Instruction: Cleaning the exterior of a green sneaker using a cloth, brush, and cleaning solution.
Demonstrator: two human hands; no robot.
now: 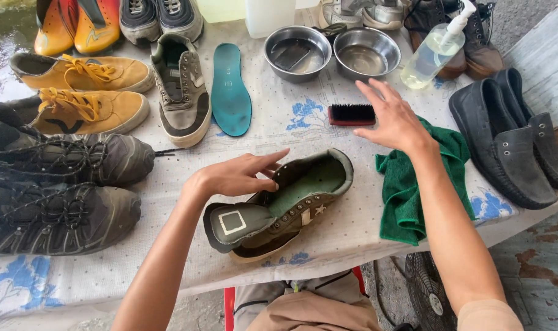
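A worn olive-grey sneaker [291,202] lies on its side near the front edge of a table [328,245] covered in a pale cloth with blue flowers, its opening turned up and its tongue folded out toward the viewer. The left hand [239,175] rests on the collar of the shoe, thumb and fingertips lightly pinching the rim to steady it. The right hand [392,119] hovers open above the cloth, fingers spread and holding nothing, just beside a small dark-bristled brush [351,114] with a reddish back.

Under the right wrist a green cloth [414,184] is crumpled, partly hanging off the table edge. Behind the brush stand two steel bowls [331,52], the left one with something flat and dark in it, and a clear pump bottle [429,55]. A teal insole [230,89] lies beside the matching grey sneaker [181,92].

To handle the brush well from here, I judge the open hand should close around its back with bristles facing down, while the left hand keeps a firm grip so the shoe does not roll.

Mustard lace-up shoes [86,92] and muddy grey trainers [58,190] fill the left side; dark slip-on loafers [518,141] sit at the right
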